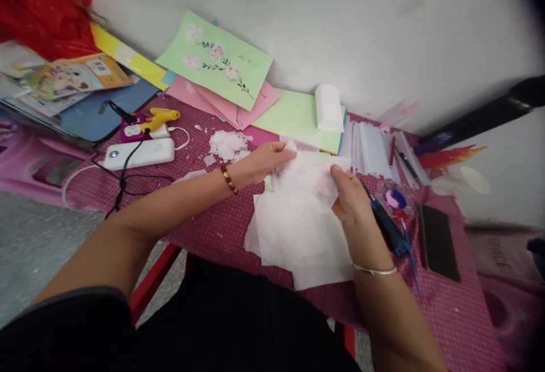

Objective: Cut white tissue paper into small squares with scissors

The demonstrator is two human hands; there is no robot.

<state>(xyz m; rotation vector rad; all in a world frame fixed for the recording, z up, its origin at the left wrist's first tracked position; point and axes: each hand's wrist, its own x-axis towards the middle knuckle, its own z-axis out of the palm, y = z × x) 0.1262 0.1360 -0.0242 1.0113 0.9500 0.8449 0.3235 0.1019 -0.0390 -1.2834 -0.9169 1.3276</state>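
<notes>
Both my hands grip a thin white tissue sheet [304, 168] by its opposite sides, above the table. My left hand [270, 159], with a beaded bracelet at the wrist, pinches the left edge between thumb and fingers. On the right edge, my right hand [351, 193] is closed in the same way. Beneath lies a loose stack of white tissue sheets [302, 235], partly covered by the held one. A heap of torn white paper bits [229, 145] sits left of the sheet, beyond my left forearm.
A green card with paper flowers [221, 59] leans at the wall over pink sheets [242, 108]. Left are a yellow glue gun [162, 117], a white power bank [139, 154] and cables. Blue-handled scissors [406, 241] and a phone [439, 241] lie right. A tissue roll [328, 108] stands behind.
</notes>
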